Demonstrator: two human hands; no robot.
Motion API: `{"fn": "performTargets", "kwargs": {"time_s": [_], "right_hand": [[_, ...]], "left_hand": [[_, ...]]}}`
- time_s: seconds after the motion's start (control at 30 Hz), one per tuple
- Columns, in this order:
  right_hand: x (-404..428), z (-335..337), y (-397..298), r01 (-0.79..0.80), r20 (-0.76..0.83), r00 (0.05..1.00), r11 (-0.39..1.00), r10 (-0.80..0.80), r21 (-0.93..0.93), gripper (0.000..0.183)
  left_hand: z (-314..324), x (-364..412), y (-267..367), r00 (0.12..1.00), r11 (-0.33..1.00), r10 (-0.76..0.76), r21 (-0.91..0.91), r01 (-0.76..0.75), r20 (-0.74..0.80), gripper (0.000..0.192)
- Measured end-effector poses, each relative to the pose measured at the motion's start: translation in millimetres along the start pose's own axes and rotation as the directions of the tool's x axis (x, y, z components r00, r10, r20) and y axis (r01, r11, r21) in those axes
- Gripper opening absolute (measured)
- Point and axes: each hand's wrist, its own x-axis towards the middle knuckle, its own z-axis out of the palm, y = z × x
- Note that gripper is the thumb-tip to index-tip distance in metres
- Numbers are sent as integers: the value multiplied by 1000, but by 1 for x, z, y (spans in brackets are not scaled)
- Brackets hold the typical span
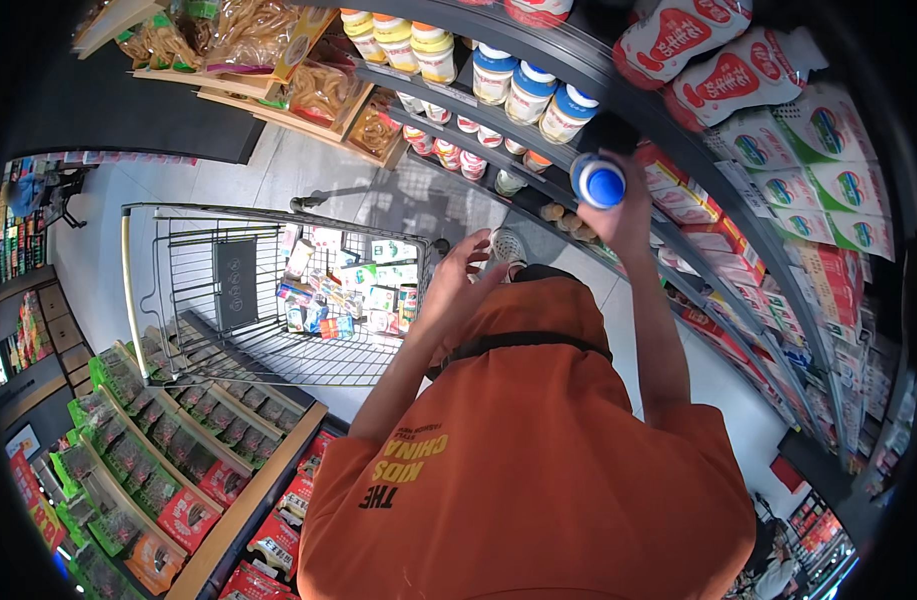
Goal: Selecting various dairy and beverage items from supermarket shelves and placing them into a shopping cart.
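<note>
My right hand [622,208] is closed around a bottle with a blue cap [605,187], held upright beside the refrigerated-style shelf rack. Blue-lidded white bottles [529,94] stand in a row on the shelf just beyond it. My left hand [466,274] is raised with fingers apart and holds nothing, near the end of a wire shopping cart [301,206]. Inside the cart lie several small cartons and packs [361,276].
Bagged goods [319,94] fill wooden racks at the upper left. Boxed cartons [800,172] line the dark shelves on the right. A sloped display of green and red packets [139,450] borders the cart at the lower left.
</note>
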Motion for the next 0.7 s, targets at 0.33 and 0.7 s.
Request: {"fn": "performTargets", "kwargs": {"time_s": [0.33, 0.7], "right_hand": [[32, 28, 109, -88, -98, 993, 983, 73, -164, 54], [52, 39, 161, -465, 41, 885, 885, 463, 37, 73]], "left_hand": [[-16, -28, -30, 989, 986, -130, 101, 136, -64, 53], [-24, -47, -85, 970, 973, -229, 7, 230, -86, 50]]}}
